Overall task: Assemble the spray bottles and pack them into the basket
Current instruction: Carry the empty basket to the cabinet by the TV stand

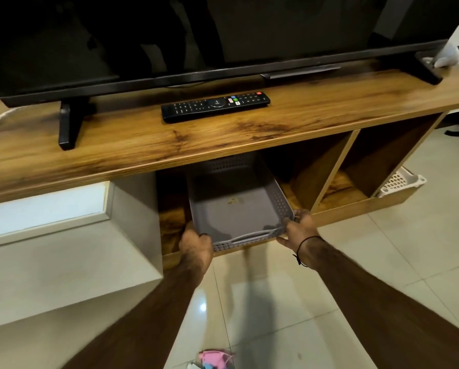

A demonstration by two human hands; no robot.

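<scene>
Pink and blue plastic bits [215,358] lie on the floor tiles [369,262] right below us, at the bottom edge of the view; they may be spray bottle parts, but they are too blurred and cut off to say.

Largest in view is the television [170,35] on the wooden worktop [143,145] of the stand, with the remote [215,105] lying in front of it. Below the worktop is an open shelf, and the grey basket [236,198] sits half in it, its front end past the shelf edge. A white basket [398,183] lies in the compartment far to the right.

Our left hand [195,242] grips the basket's near left corner, fingers curled over the rim. Our right hand [300,229] holds the near right corner the same way, thumb at the front wall.

We judge the step to be moving the basket at the shelf mouth, most likely drawing it out for packing, as it holds no bottles. To do it well, we should pull evenly with both hands so it does not twist against the shelf sides, keep it level and low under the worktop edge, and set it on the floor near the pink parts.
</scene>
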